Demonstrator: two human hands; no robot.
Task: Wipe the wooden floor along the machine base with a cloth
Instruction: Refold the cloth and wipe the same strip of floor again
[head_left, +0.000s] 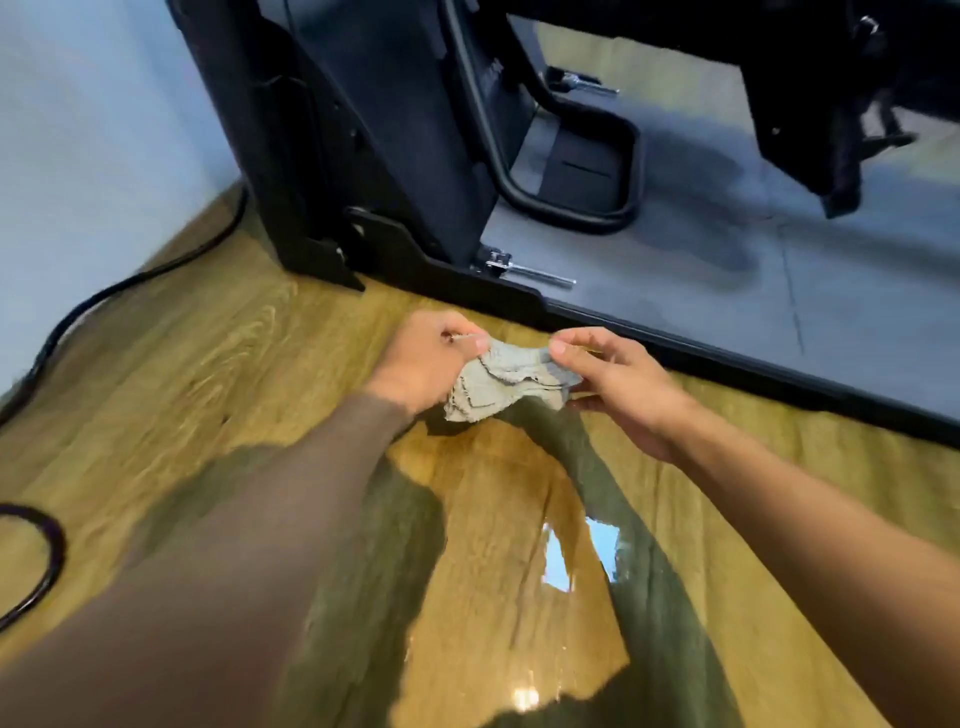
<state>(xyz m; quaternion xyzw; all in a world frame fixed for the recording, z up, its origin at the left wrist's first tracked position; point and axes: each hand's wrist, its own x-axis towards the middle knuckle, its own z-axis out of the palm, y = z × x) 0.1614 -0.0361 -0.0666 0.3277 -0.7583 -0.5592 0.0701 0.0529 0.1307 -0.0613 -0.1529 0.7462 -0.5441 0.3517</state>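
A crumpled grey cloth (501, 382) hangs between both hands just above the glossy wooden floor (208, 364). My left hand (421, 364) grips its left end with curled fingers. My right hand (613, 384) pinches its right end between thumb and fingers. Both hands are close to the black edge of the machine base (675, 343), which runs diagonally from the middle down to the right. The black machine column (363, 145) rises just beyond the hands.
A grey platform (727, 260) lies behind the base edge, with a metal bolt (530, 270) near the column. A black cable (104, 296) snakes over the floor at left along the pale wall (93, 130). Shadows of my arms darken the floor in front.
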